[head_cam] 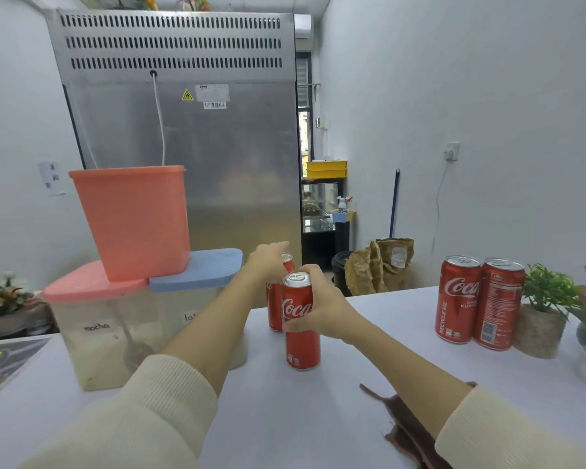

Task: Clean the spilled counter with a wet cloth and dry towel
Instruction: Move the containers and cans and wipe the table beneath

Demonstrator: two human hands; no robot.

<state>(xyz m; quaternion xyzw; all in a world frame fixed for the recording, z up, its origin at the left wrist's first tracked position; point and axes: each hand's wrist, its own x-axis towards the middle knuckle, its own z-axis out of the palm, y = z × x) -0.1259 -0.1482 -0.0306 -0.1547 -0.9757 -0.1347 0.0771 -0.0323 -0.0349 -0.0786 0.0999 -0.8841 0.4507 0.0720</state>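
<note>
The white counter (pixel 318 418) in front of you is the surface to be cleaned; it looks smooth and hard, so liquid will likely slide across it rather than soak in, and a cloth should glide. On it, at your left, stand two clear lidded tubs (pixel 109 333) with an orange bucket (pixel 132 221) stacked on top. That stack looks top-heavy, so steer wide of it.

The brown spill (pixel 405 424) lies on the near right part of the counter, partly under your right forearm; keep your cream sleeve (pixel 508 434) lifted clear of it. It looks like a thin, probably sticky puddle, best pushed inward from its edges.

Two cola cans (pixel 481 302) stand together at the far right, beside a small potted plant (pixel 545 309). No wet cloth or dry towel is in view.

Your right hand (pixel 322 306) is wrapped around the upper body of the front can (pixel 301 333), which is upright on the counter. Its tab looks unopened, so expect it to be full, heavy for its size, stiff and slick; grip mid-body. Your left hand (pixel 268 262) reaches over the rear can (pixel 278 299) and touches its top; whether the fingers close round it you cannot tell.
</note>
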